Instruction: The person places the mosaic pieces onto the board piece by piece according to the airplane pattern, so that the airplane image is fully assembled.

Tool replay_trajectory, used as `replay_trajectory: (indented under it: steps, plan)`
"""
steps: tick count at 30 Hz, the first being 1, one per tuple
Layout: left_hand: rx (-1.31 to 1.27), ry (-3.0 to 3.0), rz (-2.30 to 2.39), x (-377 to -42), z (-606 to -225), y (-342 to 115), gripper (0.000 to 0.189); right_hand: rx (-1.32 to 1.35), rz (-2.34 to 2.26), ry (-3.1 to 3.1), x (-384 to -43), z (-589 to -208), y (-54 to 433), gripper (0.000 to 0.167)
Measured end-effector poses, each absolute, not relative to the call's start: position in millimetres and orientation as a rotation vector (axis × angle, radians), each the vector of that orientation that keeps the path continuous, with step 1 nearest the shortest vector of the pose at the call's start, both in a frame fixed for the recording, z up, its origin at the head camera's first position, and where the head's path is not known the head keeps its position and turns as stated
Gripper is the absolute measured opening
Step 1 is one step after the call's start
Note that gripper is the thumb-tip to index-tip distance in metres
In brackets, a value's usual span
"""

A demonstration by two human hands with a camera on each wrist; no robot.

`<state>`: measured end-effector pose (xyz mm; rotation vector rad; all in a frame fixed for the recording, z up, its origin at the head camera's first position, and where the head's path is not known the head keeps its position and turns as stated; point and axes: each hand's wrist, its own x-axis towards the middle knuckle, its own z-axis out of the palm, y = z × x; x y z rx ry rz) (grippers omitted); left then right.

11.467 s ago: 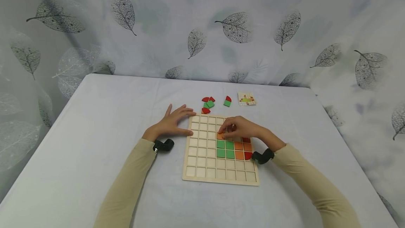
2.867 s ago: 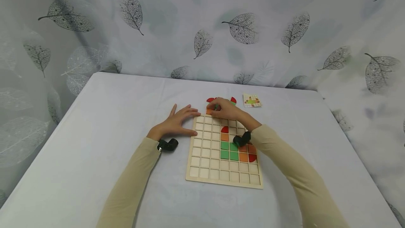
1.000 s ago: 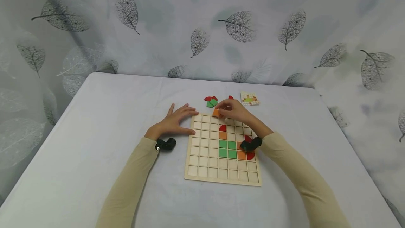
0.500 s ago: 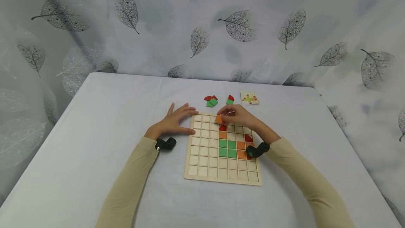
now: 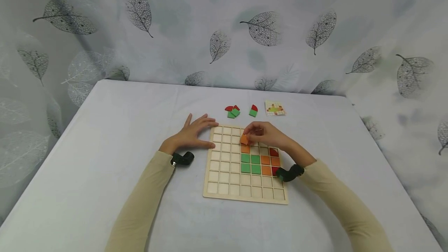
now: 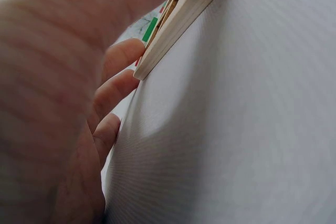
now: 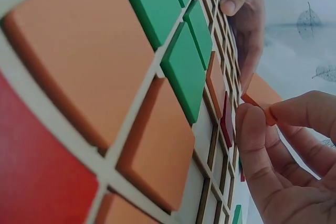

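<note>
A wooden grid board (image 5: 224, 176) lies on the white table. My left hand (image 5: 190, 134) rests at its far left edge, fingers extended and spread, thumb and fingertips touching the frame. Between thumb and fingers my right hand (image 5: 267, 133) pinches an orange square tile (image 5: 244, 140), tilted above the board's upper middle. In the right wrist view that orange tile (image 7: 261, 94) is over the grid, near a red quarter-round tile (image 7: 227, 119). Set in the board are green tiles (image 5: 250, 163), orange tiles (image 5: 266, 160) and red tiles (image 5: 274, 152).
Beyond the board lies a small pile of red and green tiles (image 5: 232, 112). To its right are a red and a green tile (image 5: 253, 113), then a pattern card (image 5: 275, 108). A leaf-print cloth (image 5: 168, 22) hangs behind the table.
My right hand has picked up the orange tile from beyond the board and carried it toward me over the grid. A red tile was added above the set orange one earlier. My left hand stays put.
</note>
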<state>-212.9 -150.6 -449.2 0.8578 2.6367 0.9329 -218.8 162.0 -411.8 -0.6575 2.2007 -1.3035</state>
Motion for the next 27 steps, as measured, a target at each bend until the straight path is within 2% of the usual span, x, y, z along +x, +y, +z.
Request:
replay_trajectory:
  steps: [27]
  plan:
    - [0.861,2.626,0.943,-214,-451,-150,0.074,-0.755,-1.199,2.022,-190,-408,166,0.016]
